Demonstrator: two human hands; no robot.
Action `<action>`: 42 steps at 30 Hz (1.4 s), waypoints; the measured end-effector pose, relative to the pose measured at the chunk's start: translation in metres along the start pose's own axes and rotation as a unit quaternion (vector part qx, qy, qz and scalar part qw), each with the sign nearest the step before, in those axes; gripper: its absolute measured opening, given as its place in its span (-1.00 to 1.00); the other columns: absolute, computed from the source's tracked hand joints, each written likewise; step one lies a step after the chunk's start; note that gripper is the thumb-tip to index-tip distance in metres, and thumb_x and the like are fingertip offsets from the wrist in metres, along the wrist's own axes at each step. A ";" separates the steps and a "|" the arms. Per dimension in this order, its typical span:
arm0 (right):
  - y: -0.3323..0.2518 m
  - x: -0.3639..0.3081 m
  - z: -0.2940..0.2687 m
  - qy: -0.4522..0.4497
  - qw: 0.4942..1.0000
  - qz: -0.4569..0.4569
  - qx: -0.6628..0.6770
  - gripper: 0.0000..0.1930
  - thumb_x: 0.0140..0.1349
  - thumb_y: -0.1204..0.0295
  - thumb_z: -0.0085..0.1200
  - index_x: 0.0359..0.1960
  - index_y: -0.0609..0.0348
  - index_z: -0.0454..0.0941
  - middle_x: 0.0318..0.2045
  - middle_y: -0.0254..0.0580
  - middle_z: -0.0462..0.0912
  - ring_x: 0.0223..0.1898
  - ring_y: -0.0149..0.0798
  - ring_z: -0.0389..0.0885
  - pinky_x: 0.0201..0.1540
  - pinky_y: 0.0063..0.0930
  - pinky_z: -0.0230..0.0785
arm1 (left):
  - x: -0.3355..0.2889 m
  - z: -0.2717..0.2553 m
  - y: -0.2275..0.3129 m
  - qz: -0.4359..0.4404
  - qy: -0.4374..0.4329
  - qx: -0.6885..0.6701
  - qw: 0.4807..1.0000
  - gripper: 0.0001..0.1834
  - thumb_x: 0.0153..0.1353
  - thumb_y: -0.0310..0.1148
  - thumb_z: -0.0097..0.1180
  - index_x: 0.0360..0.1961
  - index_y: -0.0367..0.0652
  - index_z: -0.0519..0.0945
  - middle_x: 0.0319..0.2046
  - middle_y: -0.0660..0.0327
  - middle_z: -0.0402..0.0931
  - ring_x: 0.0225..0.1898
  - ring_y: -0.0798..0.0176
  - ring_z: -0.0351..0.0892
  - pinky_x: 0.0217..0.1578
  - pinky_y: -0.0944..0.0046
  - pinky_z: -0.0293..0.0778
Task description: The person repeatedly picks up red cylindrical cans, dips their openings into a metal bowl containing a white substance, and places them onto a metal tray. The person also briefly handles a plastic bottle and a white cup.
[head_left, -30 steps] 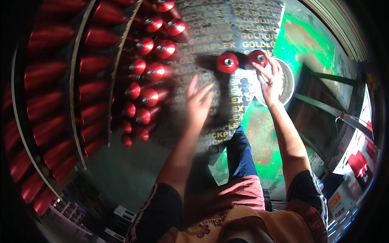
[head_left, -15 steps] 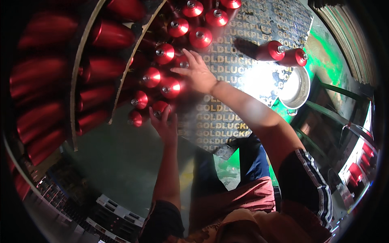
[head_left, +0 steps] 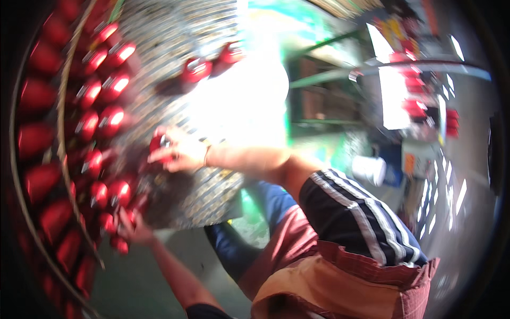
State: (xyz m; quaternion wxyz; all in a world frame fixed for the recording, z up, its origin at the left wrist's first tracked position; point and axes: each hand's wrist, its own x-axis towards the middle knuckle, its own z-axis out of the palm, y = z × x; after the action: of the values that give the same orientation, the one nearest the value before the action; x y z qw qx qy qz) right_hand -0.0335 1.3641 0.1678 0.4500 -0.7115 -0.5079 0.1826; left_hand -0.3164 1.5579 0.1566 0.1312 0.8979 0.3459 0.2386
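Several red metal cylinders (head_left: 112,121) with small metal necks stand in rows at the left of the table, blurred by motion. My right hand (head_left: 183,151) is closed around the top of one red cylinder (head_left: 157,142), which stands apart to the right of the rows. My left hand (head_left: 136,231) is at the near end of the rows, its fingers curled over another red cylinder (head_left: 121,217). The fingers hide most of that one.
Two red cylinders (head_left: 196,69) stand farther back on the printed board tabletop (head_left: 212,204), beside strong glare. Racks at the left hold more red cylinders (head_left: 38,139) behind a curved edge (head_left: 65,154). A white bucket (head_left: 368,170) stands on the right.
The view has swung to the right and is blurred. My right hand has closed on a cylinder and moved it rightward, away from the rows. My left hand stays at the near end.
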 end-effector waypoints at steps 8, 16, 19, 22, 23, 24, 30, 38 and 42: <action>-0.010 -0.186 -0.194 0.131 0.872 0.398 0.252 -0.55 0.10 0.32 0.22 0.07 0.11 0.58 0.08 -0.11 0.54 0.16 -0.18 0.44 0.28 -0.29 0.21 | -0.001 -0.023 0.094 -0.266 -0.277 -0.355 0.853 -0.46 0.36 -0.37 -0.01 0.35 -0.21 0.35 0.26 0.04 0.38 0.27 0.11 0.32 0.31 0.06 0.21; 0.104 -0.268 -0.299 0.067 0.874 0.210 0.434 -0.49 0.18 0.30 0.21 0.14 0.27 0.45 0.00 -0.16 0.58 0.04 -0.30 0.52 0.15 -0.34 0.38 | 0.020 0.123 0.332 -0.423 -0.443 -0.629 0.478 -0.41 0.45 0.03 -0.18 0.05 -0.34 0.55 -0.21 0.19 0.60 -0.20 0.28 0.58 -0.10 0.26 0.52; 0.145 -0.276 -0.300 0.088 0.840 0.258 0.469 -0.26 -0.06 0.21 0.47 0.15 0.26 0.45 -0.02 -0.18 0.61 0.01 -0.34 0.55 0.12 -0.38 0.40 | 0.015 0.178 0.384 -0.320 -0.487 -0.638 0.503 -0.39 0.35 0.14 0.00 -0.02 -0.28 0.57 -0.27 0.28 0.61 -0.28 0.41 0.57 -0.22 0.34 0.52; 0.175 -0.277 -0.296 0.181 0.666 0.396 0.606 -0.25 -0.16 0.21 0.52 0.10 0.23 0.48 -0.02 -0.22 0.61 0.00 -0.38 0.54 0.09 -0.40 0.42 | 0.007 0.240 0.422 -0.304 -0.516 -0.594 0.537 -0.65 0.39 -0.16 -0.02 -0.12 -0.26 0.60 -0.36 0.21 0.62 -0.33 0.31 0.61 -0.28 0.27 0.56; 0.183 -0.277 -0.298 0.170 0.688 0.358 0.608 -0.30 -0.14 0.24 0.49 0.07 0.22 0.49 -0.04 -0.22 0.62 -0.02 -0.39 0.55 0.08 -0.42 0.42 | 0.006 0.255 0.433 -0.300 -0.521 -0.566 0.564 -0.73 0.37 -0.26 0.01 -0.17 -0.25 0.61 -0.40 0.20 0.62 -0.36 0.28 0.63 -0.32 0.25 0.57; 0.190 -0.277 -0.301 0.151 0.722 0.382 0.557 -0.34 -0.12 0.27 0.47 0.05 0.22 0.50 -0.06 -0.23 0.63 -0.04 -0.40 0.56 0.06 -0.43 0.42 | 0.004 0.261 0.441 -0.327 -0.510 -0.581 0.543 -0.79 0.34 -0.33 0.04 -0.20 -0.26 0.60 -0.41 0.20 0.61 -0.39 0.30 0.62 -0.36 0.27 0.56; 0.214 -0.274 -0.326 0.090 0.923 0.197 0.319 -0.44 -0.05 0.33 0.40 0.02 0.23 0.53 -0.11 -0.23 0.65 -0.10 -0.41 0.58 0.02 -0.43 0.44 | 0.021 0.272 0.478 -0.269 -0.515 -0.585 0.566 -0.90 0.26 -0.52 0.11 -0.23 -0.30 0.60 -0.40 0.21 0.61 -0.49 0.36 0.58 -0.47 0.38 0.51; 0.209 -0.286 -0.319 0.109 0.824 0.232 0.505 -0.49 0.02 0.37 0.36 0.04 0.23 0.52 -0.11 -0.22 0.65 -0.11 -0.40 0.58 0.03 -0.43 0.44 | 0.023 0.273 0.475 -0.108 -0.543 -0.561 0.616 -0.79 0.29 -0.37 0.15 -0.12 -0.24 0.58 -0.28 0.20 0.61 -0.29 0.32 0.61 -0.30 0.29 0.55; 0.198 -0.283 -0.320 0.081 0.861 0.271 0.423 -0.52 0.08 0.37 0.31 0.05 0.23 0.52 -0.10 -0.20 0.65 -0.09 -0.39 0.58 0.04 -0.41 0.43 | 0.015 0.258 0.454 0.009 -0.533 -0.477 0.699 -0.75 0.32 -0.28 0.14 -0.07 -0.20 0.57 -0.21 0.21 0.60 -0.19 0.32 0.59 -0.19 0.26 0.54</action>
State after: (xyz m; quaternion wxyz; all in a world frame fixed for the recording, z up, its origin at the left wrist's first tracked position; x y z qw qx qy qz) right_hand 0.1877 0.9520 0.1177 0.6800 -0.5746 -0.1307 0.4363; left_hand 0.0810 1.2200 0.1237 0.7018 0.6955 0.0500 -0.1458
